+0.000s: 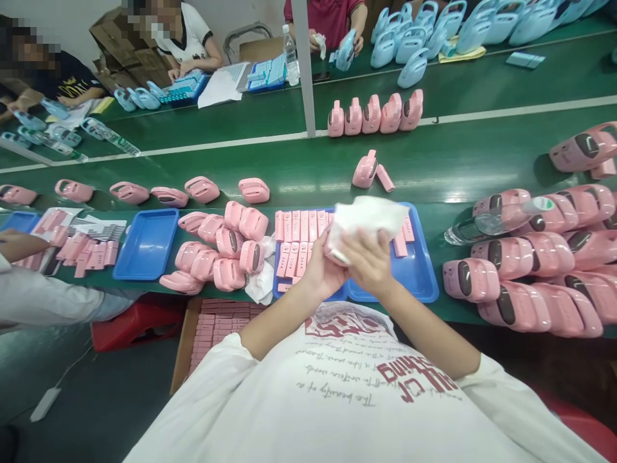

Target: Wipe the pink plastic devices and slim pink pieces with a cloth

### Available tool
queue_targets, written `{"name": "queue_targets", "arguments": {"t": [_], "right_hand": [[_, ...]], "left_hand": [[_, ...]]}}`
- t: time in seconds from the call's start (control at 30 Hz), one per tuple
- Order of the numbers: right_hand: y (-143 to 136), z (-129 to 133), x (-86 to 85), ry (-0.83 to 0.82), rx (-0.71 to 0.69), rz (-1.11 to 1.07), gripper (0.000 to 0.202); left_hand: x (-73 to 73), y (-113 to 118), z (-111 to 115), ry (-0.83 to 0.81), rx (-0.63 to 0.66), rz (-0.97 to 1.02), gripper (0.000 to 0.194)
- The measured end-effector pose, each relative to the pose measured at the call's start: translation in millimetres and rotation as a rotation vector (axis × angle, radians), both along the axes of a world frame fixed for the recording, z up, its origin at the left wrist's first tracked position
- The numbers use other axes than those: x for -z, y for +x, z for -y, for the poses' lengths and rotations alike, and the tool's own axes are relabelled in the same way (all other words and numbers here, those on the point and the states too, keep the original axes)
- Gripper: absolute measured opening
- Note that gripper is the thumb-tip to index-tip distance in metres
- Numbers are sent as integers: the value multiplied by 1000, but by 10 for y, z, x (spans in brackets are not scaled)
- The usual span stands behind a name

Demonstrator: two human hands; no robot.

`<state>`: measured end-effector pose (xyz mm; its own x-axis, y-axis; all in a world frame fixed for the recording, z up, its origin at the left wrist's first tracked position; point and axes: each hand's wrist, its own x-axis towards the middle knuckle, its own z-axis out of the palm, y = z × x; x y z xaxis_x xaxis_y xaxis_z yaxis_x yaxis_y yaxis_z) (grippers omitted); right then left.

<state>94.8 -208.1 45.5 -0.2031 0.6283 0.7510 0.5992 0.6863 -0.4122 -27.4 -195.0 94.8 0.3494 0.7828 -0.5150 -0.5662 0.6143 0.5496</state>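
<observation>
In front of my chest, my left hand (315, 271) is closed around a pink plastic housing (336, 254), mostly covered from view. My right hand (370, 265) presses a folded white cloth (369, 215) over that housing, fingers bent on the fabric. Beneath both hands lie blue trays (423, 283). Rows of small pink rectangular pieces (295, 251) with dark printing stand in the left tray, and a few similar pieces (401, 243) lie in the right one. Beyond the hands, one pink handled housing (365, 170) rests beside a loose pink strip (384, 178).
Pink housings are heaped at left (226, 247) and stacked at right (515, 283), with a clear bottle (496, 222) lying on the right stack. A metal post (303, 71) rises beyond the belt. A co-worker's arm (29, 247) reaches in at left; other people sit opposite.
</observation>
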Motion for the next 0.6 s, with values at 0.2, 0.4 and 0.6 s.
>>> {"name": "queue_targets", "arguments": {"t": [0.2,0.4,0.6], "right_hand": [[260,-222,-56,-465,307,-935,40],[738,-264,-119,-948,118,-945,49],[968,-87,-377,-1190,17,-253,33]], "left_hand": [[96,-48,34,-27,10,-42,46],[214,-154,28,475,270,-227,69],[392,-197,-102,782,681,-578,96]]}}
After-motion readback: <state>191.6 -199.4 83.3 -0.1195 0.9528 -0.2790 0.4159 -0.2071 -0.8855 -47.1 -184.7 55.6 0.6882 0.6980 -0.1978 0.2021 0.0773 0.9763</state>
